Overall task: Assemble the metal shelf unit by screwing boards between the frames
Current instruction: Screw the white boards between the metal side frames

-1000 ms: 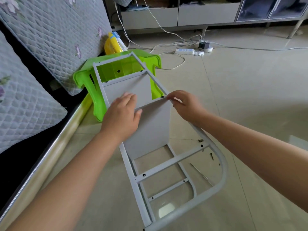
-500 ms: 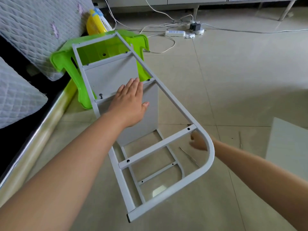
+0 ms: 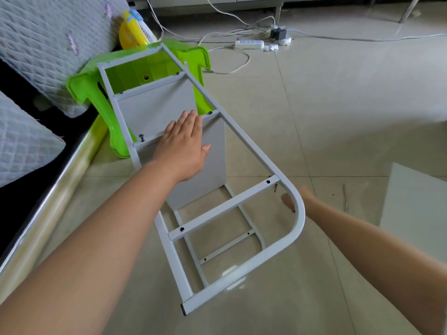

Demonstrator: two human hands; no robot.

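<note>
Our left hand (image 3: 183, 146) lies flat with straight fingers on the pale grey rectangular shelf board (image 3: 208, 163), pressing on its top edge where it meets a crossbar of the white-painted metal tube frame (image 3: 251, 151) — nothing is gripped, the palm simply rests there. Just left of the fingers a dark screw (image 3: 141, 137) stands proud of the crossbar; just beyond the fingertips a second grey board (image 3: 157, 110) hangs between the two frames. Below the palm, the near board runs down to the lower frame (image 3: 232, 245) lying on the beige tiled floor (image 3: 338, 105).

Our right hand (image 3: 294, 199) is low by the floor, behind the curved end of the upper frame — the tube hides most of it, so we cannot tell whether its fingers are curled or straight. Beside it lie a few small dark screws (image 3: 275, 187) and a thin metal tool (image 3: 344, 198).

Beyond the left hand, the far end of the unit leans on a bright green plastic stool (image 3: 94, 93). Further off, a white power strip (image 3: 249, 44) sits among cables.
</note>
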